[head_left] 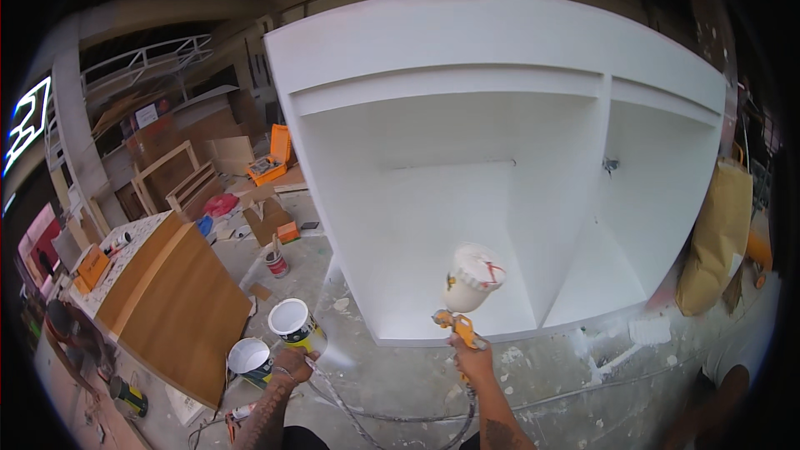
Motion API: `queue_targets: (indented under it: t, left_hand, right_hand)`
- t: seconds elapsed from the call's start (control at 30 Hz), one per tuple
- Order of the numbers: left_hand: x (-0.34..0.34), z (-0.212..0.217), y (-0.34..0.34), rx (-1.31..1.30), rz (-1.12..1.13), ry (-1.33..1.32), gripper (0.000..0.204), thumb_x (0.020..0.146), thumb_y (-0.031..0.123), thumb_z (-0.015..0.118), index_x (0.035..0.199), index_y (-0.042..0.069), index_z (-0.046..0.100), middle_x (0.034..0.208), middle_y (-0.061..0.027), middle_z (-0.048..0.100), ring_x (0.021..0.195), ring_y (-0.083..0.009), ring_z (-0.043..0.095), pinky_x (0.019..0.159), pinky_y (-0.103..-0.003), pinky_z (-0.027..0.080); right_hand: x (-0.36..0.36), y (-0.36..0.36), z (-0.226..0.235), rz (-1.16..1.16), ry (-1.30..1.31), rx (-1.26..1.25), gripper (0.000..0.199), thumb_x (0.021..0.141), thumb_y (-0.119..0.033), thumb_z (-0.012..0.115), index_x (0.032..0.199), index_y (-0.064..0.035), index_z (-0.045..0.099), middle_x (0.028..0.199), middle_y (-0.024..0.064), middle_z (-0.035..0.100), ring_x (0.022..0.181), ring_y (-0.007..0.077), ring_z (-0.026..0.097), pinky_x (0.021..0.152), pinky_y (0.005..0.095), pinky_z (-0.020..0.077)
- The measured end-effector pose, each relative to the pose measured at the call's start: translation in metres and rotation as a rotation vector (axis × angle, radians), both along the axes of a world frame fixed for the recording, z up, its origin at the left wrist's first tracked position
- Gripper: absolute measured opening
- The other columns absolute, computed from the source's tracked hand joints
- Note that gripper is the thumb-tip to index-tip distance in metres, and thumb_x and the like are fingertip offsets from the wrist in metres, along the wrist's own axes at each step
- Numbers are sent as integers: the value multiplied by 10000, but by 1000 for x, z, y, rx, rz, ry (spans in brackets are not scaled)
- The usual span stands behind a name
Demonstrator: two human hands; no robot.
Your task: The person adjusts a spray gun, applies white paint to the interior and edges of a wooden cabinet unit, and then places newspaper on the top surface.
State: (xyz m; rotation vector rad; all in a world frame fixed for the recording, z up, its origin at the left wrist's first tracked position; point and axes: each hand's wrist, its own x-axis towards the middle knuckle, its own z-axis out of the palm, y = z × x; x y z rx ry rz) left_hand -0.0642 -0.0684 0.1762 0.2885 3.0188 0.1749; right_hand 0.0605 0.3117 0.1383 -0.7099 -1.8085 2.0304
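My right hand (472, 359) is wrapped around the handle of an orange spray gun (463, 331). A white paint cup (475, 277) with a red mark on its lid sits on top of the gun, tilted. Just beyond it stands a large white cabinet (500, 37) with two open compartments. The air hose (358, 425) runs from under the gun in a loop to my left hand (292, 364), whose fingers are closed around it. Close to that hand are two open paint buckets, one nearer (250, 357) and one farther (293, 319), with white insides.
A wood-faced cabinet (179, 308) stands at the left, near a crouching person (71, 337). Behind are a paint can (276, 260), cardboard box (265, 215) and orange tool case (271, 165). A brown paper sack (718, 242) leans at the right. Hose crosses the paint-spotted floor.
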Motion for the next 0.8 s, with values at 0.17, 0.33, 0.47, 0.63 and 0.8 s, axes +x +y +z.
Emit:
queue_targets:
  t: [0.17,0.33,0.47,0.63,0.8]
  left_hand:
    - [14,-25,13,414,-4,82,452,870,436,625,795,-4,695,805,-231,677,791,-388,668,738,-464,522]
    - [9,-49,44,592,-112,24,403,862,435,637,872,39,715,890,-210,696,882,-382,669,795,-445,522]
    - [31,-53,31,685,-92,-75,379,872,421,629,843,51,706,880,-206,694,890,-377,667,811,-448,516]
    - [52,-55,8,744,-239,-10,359,869,382,661,757,41,667,761,-186,675,753,-364,671,714,-439,521]
    - [28,-49,-5,1003,-358,9,331,851,317,713,715,21,655,666,-183,650,625,-334,661,596,-397,508]
  right_hand:
    - [22,-4,40,1,101,-145,305,924,-287,655,1089,-35,606,871,93,691,470,95,506,400,235,405]
    - [54,-32,90,-56,272,-158,367,945,-339,624,1089,-5,575,904,131,674,461,116,495,381,240,381]
    - [65,-75,147,-107,377,-149,361,954,-342,617,1061,-1,560,922,145,658,464,127,482,385,241,372]
    - [68,-93,218,114,426,191,524,958,-409,592,1247,20,509,912,127,656,457,92,462,395,216,361]
    - [56,-120,298,166,528,398,541,962,-439,574,1243,20,524,922,105,652,453,67,447,396,203,349]
